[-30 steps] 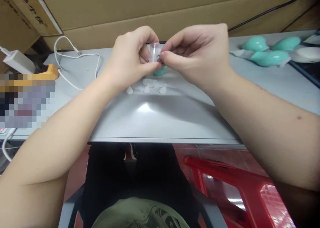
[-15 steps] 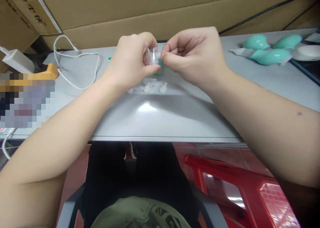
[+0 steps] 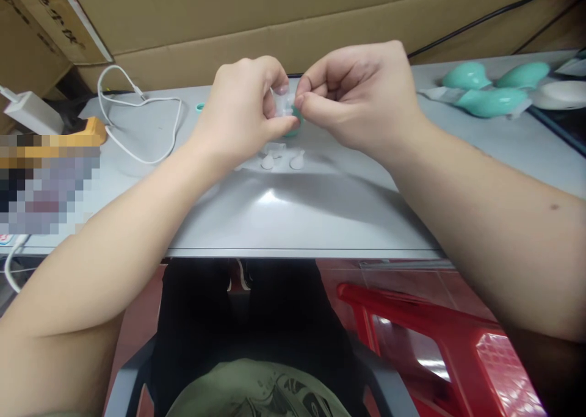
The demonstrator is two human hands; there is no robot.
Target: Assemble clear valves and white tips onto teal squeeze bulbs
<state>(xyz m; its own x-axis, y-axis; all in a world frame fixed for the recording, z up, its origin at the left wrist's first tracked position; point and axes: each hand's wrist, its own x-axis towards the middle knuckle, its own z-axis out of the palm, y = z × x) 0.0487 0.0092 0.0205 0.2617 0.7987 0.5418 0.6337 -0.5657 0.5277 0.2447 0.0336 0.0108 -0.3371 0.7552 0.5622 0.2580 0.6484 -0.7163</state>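
Note:
My left hand [image 3: 242, 108] and my right hand [image 3: 361, 99] meet above the grey table [image 3: 293, 215], both pinching one small clear plastic piece [image 3: 284, 104] between thumbs and fingertips. Behind the fingers a teal bulb [image 3: 293, 127] lies on the table, mostly hidden. Just below the hands lie small white teardrop-shaped tips [image 3: 296, 160], two of them plainly visible, beside a small clear piece [image 3: 274, 148].
Several teal bulbs [image 3: 492, 99] and a white dish [image 3: 563, 93] sit at the far right. A white cable [image 3: 137, 105] and charger [image 3: 32, 115] lie at the left, near an orange object [image 3: 94, 130]. Cardboard boxes [image 3: 274, 20] back the table. A red stool [image 3: 439, 344] stands below.
Both hands stayed pinched on the clear piece and shifted only slightly. The clear piece is now more covered by the fingers, and the leftmost white tip is hidden behind my left wrist.

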